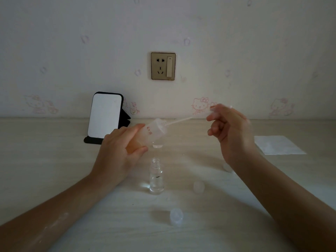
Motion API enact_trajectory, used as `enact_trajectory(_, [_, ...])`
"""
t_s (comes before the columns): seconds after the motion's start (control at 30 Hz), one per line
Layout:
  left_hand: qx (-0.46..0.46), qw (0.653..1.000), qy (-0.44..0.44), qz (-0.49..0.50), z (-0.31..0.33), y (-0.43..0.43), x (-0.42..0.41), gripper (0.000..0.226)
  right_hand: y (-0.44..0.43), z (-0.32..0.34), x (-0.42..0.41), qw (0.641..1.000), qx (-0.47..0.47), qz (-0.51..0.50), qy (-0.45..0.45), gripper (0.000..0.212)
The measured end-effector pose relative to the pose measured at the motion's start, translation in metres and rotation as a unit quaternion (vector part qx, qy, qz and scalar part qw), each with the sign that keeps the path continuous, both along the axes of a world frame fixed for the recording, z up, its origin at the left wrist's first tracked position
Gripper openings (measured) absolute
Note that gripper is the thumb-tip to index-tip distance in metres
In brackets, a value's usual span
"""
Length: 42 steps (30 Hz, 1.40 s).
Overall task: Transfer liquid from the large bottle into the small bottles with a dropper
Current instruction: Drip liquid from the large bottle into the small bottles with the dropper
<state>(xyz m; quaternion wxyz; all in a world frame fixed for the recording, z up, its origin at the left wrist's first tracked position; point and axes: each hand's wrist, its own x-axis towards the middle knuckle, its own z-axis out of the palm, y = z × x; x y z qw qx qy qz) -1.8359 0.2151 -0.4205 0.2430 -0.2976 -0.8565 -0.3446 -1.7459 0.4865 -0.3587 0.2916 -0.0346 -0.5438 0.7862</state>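
While L grip (118, 151) holds bottle (151, 131), R grip (231, 128) pinches dropper (179, 120).

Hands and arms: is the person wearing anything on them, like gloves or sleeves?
Nothing worn shows. The left hand and right hand are bare: no gloves, rings or watch. The left forearm and right forearm are bare to the picture's edge, no sleeves; the left has pale, powdery-looking smudges.

left hand (118, 151) tilting large bottle (151, 132), dropper (180, 120) inserted (right hand (231, 128) pinching)
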Motion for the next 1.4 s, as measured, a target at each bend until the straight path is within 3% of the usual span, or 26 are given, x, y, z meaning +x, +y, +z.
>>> enact_trajectory(0.17, [0.129, 0.988, -0.084, -0.019, -0.001, -0.004, -0.004, 0.042, 0.013, 0.011, 0.002, 0.995, -0.096, -0.023, 0.017, 0.009])
enact_trajectory(0.27, [0.19, 0.975, -0.111, -0.008, -0.003, -0.004, -0.005, 0.039, 0.014, 0.01, 0.001, 0.994, -0.103, -0.026, 0.007, 0.013])
enact_trajectory(0.67, [0.142, 0.977, -0.157, -0.016, -0.006, -0.001, -0.01, 0.043, 0.007, 0.0, -0.003, 0.999, -0.035, 0.004, -0.003, 0.014])
enact_trajectory(0.8, [0.229, 0.96, -0.159, -0.031, 0.0, -0.006, -0.003, 0.061, 0.007, 0.001, -0.003, 0.999, -0.038, 0.003, -0.002, 0.016])
enact_trajectory(0.9, [0.34, 0.939, -0.038, -0.039, 0.024, -0.018, 0.006, 0.024, 0.008, 0.003, -0.002, 0.999, -0.04, 0.008, 0.006, 0.012])
enact_trajectory(0.97, [0.376, 0.924, -0.015, -0.069, 0.041, -0.025, 0.013, 0.008, 0.009, 0.004, -0.001, 0.999, -0.046, 0.01, 0.011, 0.012])
enact_trajectory(1.03, [0.356, 0.927, -0.017, -0.114, 0.046, -0.027, 0.026, 0.015, 0.01, 0.003, -0.001, 0.998, -0.054, 0.009, 0.012, 0.017])
enact_trajectory(1.13, [0.258, 0.952, -0.039, -0.162, 0.03, -0.022, 0.049, 0.023, 0.01, 0.005, -0.001, 0.998, -0.066, 0.007, 0.01, 0.023])
enact_trajectory(1.27, [0.12, 0.953, -0.201, -0.193, 0.009, -0.016, 0.059, 0.039, 0.012, 0.007, 0.0, 0.997, -0.077, -0.002, 0.009, 0.024])
enact_trajectory(1.4, [0.014, 0.941, -0.262, -0.212, 0.002, -0.011, 0.06, 0.051, 0.013, 0.008, -0.001, 0.996, -0.083, -0.014, 0.002, 0.025])
